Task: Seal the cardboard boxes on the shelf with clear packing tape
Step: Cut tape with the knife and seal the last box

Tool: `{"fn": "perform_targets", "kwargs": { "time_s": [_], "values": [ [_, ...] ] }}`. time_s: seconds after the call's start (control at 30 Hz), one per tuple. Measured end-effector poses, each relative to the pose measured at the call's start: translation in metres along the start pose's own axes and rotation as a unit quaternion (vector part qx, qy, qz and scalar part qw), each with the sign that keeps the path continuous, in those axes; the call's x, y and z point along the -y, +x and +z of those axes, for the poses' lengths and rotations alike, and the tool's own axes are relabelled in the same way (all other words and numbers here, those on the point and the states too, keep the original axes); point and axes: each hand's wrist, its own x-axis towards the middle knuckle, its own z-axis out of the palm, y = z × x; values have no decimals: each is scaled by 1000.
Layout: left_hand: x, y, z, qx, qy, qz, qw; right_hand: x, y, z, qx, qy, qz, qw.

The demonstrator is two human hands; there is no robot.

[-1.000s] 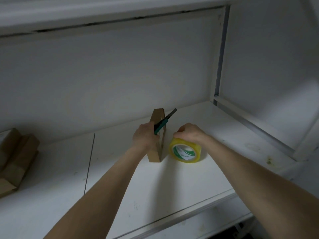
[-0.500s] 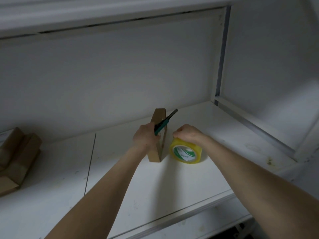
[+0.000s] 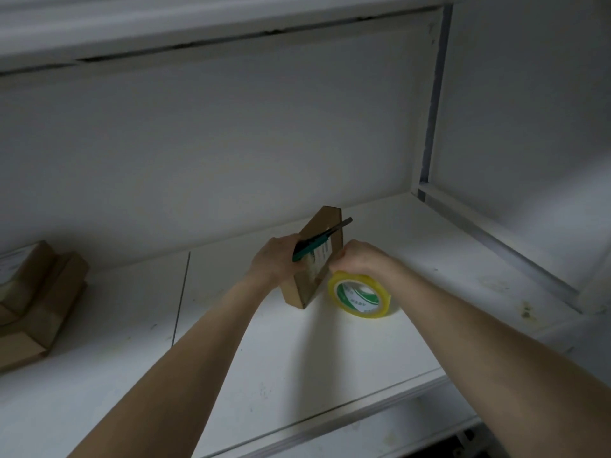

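Observation:
A small flat cardboard box [image 3: 305, 287] stands on edge in the middle of the white shelf [image 3: 264, 365], tilted so its labelled face shows. My left hand [image 3: 276, 262] grips the box's left side together with a green utility knife [image 3: 317, 242] whose dark tip points up and right. My right hand [image 3: 358, 257] has its fingers curled on top of a roll of clear packing tape [image 3: 360, 297], yellowish with a green and white core, standing on edge just right of the box. Its fingertips are against the box's right edge.
Several brown cardboard boxes [image 3: 36, 302] are stacked at the shelf's far left. A thin seam [image 3: 181, 299] runs across the shelf left of my arms. The shelf's white back wall, right frame post [image 3: 433, 104] and front lip [image 3: 330, 414] bound the space.
The box has turned and tilted, so its labelled face now shows. The tape roll and my right hand shifted slightly toward the box. The knife stays in my left hand.

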Motion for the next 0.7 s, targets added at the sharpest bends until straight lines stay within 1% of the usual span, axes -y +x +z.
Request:
{"fn": "perform_targets", "kwargs": {
  "time_s": [0.1, 0.3, 0.47, 0.57, 0.6, 0.7],
  "values": [
    [-1, -1, 0, 1, -7, -2, 1000, -1, 1, -1, -3, 9, 3, 1000],
    [-3, -5, 6, -29, 18, -39, 999, -7, 1, 5, -40, 84, 34, 995],
    [-15, -12, -1, -21, -18, -53, 998, 0, -4, 9, -60, 66, 59, 994],
    [-27, -24, -14, -58, -27, -49, 997, 3, -6, 9, -67, 65, 71, 993],
    [-32, -32, -17, -57, -43, -53, 996, 3, -7, 9, -69, 64, 74, 993],
    [-45, -66, -14, -20, -76, -60, 995, 4, -8, 9, -74, 56, 81, 992]
  ]
}}
